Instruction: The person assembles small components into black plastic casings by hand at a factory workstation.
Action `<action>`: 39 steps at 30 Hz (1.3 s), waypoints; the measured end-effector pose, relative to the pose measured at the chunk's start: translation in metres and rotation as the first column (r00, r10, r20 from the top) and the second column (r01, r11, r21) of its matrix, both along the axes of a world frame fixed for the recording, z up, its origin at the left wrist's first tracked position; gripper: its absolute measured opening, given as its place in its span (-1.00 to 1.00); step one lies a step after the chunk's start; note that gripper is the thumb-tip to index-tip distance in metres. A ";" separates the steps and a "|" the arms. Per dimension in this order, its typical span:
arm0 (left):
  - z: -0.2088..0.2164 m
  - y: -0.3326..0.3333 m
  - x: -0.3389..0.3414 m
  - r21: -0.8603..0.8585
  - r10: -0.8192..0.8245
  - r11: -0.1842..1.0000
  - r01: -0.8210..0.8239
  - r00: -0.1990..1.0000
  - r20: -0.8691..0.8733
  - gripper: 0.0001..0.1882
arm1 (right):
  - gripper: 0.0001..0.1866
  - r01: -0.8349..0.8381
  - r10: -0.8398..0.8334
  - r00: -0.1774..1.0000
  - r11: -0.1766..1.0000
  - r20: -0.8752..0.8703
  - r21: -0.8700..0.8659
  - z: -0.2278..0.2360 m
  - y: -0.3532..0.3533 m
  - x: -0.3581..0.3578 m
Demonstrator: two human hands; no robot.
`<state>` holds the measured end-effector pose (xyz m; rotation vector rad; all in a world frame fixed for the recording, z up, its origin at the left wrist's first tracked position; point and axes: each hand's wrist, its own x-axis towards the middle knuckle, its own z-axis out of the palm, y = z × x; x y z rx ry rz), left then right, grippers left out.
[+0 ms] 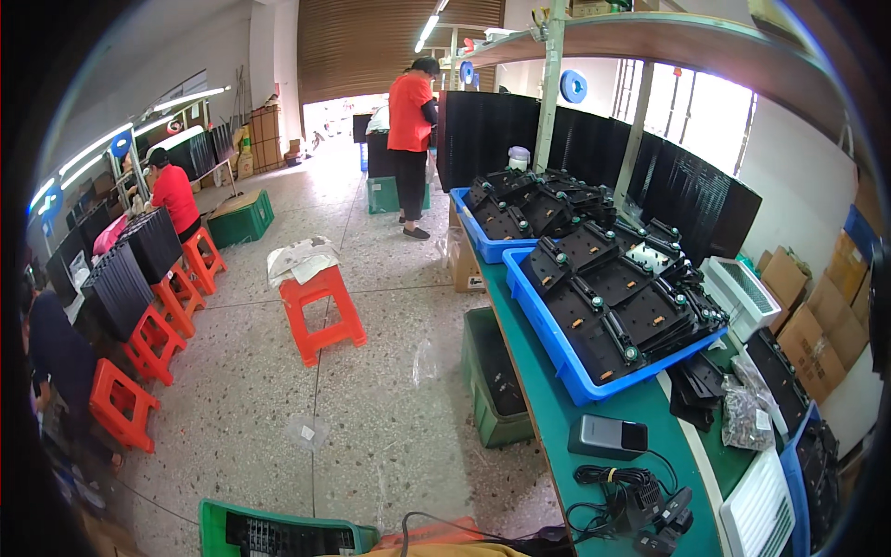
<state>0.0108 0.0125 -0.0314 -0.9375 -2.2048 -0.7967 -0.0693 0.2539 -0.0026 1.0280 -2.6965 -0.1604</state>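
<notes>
Neither of my hands shows in the head view. On the green-topped workbench [548, 422] at my right stands a blue tray [585, 382] heaped with flat black plastic parts [640, 320]. Behind it a second blue tray [492, 246] holds more of them. Nearer to me lie a grey box-shaped device with a dark screen [607, 436], a coiled black cable [617, 478] and black adapters [664, 520]. A bag of small parts [747, 418] and a white slatted panel [759, 506] lie along the right side.
A red stool [320, 311] with a cloth on top stands mid-floor. Green bins [278, 529] [497, 371] sit near the bench and at the lower edge. One person [410, 111] stands ahead; another [174, 190] sits left, by several red stools. A shelf [668, 37] overhangs the bench.
</notes>
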 end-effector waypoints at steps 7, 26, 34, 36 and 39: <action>-0.001 0.000 0.000 0.020 -0.030 0.999 0.029 1.000 0.008 -0.67 | -0.55 0.059 -0.063 0.995 0.997 0.080 0.048 -0.001 0.002 -0.001; -0.002 -0.001 0.000 -0.016 -0.013 1.000 0.012 0.999 -0.031 -0.62 | -0.52 0.054 -0.055 0.996 0.998 0.071 0.013 0.001 -0.005 0.002; -0.010 0.006 -0.001 -0.008 -0.017 1.000 0.017 0.999 -0.033 -0.63 | -0.54 0.091 -0.094 0.993 0.995 0.064 0.050 0.006 -0.010 0.009; -0.006 0.005 -0.001 -0.005 -0.037 0.999 0.037 0.999 -0.027 -0.64 | -0.54 0.140 -0.148 0.984 0.987 0.095 0.085 0.008 -0.012 0.009; -0.005 0.004 -0.001 -0.006 -0.032 0.999 0.032 0.999 -0.016 -0.64 | -0.53 0.155 -0.168 0.977 0.983 0.130 0.102 0.012 -0.015 0.009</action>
